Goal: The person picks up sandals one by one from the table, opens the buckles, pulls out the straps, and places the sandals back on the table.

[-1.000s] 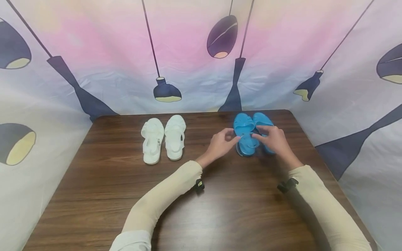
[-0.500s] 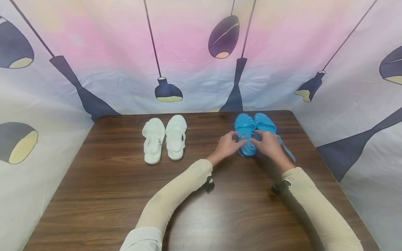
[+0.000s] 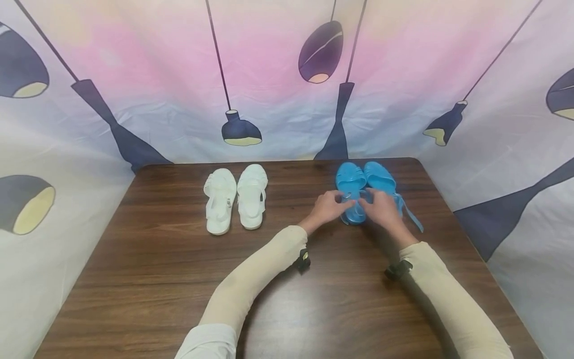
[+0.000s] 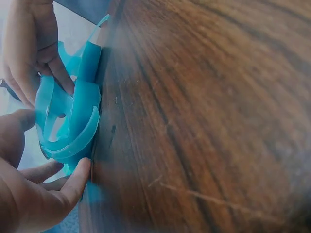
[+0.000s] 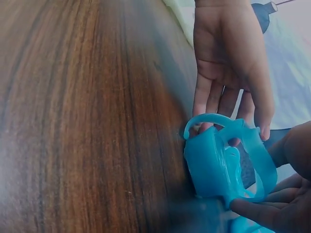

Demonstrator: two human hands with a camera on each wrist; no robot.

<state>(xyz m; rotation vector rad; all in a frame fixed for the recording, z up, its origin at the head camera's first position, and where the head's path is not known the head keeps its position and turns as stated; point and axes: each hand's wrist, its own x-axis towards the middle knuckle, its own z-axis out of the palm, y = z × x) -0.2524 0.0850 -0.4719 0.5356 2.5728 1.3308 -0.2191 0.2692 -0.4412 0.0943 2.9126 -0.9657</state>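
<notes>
A pair of blue sandals lies at the table's far right. Around the heel part of the left blue sandal (image 3: 351, 174) are both hands. My left hand (image 3: 329, 207) holds it from the left; in the left wrist view the thumb meets the ankle strap (image 4: 46, 99) and the fingers lie along the sandal's side. From the right, my right hand (image 3: 382, 209) pinches the strap between thumb and fingers, clearest in the right wrist view. The buckle area is partly hidden by fingers. The other blue sandal (image 3: 378, 175) has a loose strap (image 3: 411, 215) sticking out right.
A pair of white sandals, left one (image 3: 219, 202) and right one (image 3: 252, 197), stands left on the brown wooden table (image 3: 148, 259). Behind the table hangs a backdrop cloth (image 3: 278, 99) printed with lamps.
Both hands have come nearer the heel of the left blue sandal, the right one moving left and down. The other sandal's loose strap has come into sight.
</notes>
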